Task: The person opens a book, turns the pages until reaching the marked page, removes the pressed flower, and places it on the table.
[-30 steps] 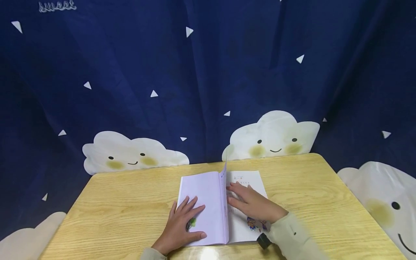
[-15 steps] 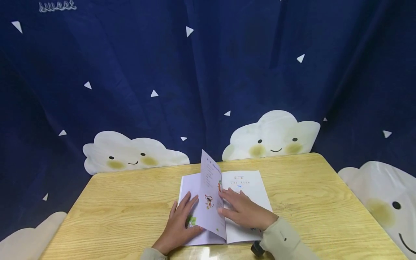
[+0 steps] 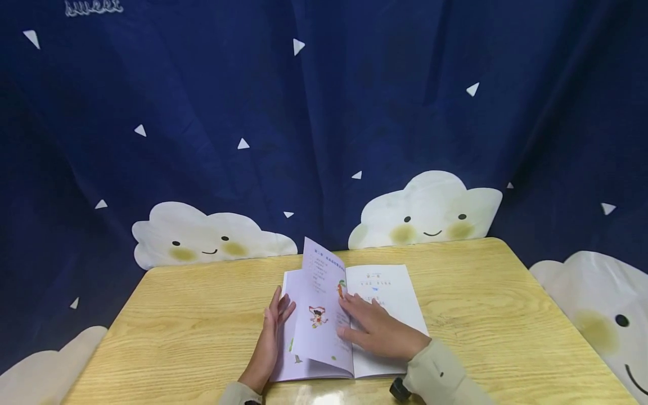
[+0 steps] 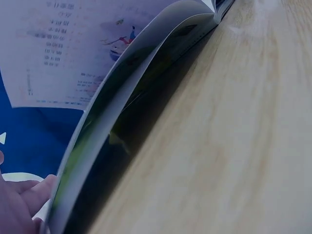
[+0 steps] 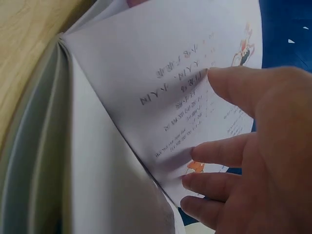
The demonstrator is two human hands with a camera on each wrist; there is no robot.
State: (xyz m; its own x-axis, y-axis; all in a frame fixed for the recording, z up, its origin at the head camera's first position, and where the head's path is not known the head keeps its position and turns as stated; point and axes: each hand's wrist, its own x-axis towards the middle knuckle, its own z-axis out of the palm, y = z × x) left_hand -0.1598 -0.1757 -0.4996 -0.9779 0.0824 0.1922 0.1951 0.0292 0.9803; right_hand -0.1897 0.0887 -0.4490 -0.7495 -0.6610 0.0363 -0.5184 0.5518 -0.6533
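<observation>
An open book (image 3: 412,306) with printed pages lies on the table. One lilac-tinted leaf (image 3: 324,275) stands raised from the spine and leans left, showing text and small coloured pictures. My right hand (image 3: 385,332) touches this leaf near the spine with extended fingers; in the right wrist view, the thumb and fingers (image 5: 219,148) lie spread against the print. At the book's left edge, my left hand (image 3: 268,343) is turned on its side, fingers fairly straight. In the left wrist view, the book's left side (image 4: 105,117) curves up off the table, partly hiding that hand (image 4: 22,200).
The book rests near the front of a light wooden table (image 3: 197,315), with wood surface on both sides. A dark blue curtain (image 3: 324,112) with white clouds and triangles hangs behind. A small black object (image 3: 400,389) sits at the right cuff.
The upright leaf has swung over to lean left, with my right hand following leftward. My left hand has shifted from lying on the left page to standing sideways at its outer edge.
</observation>
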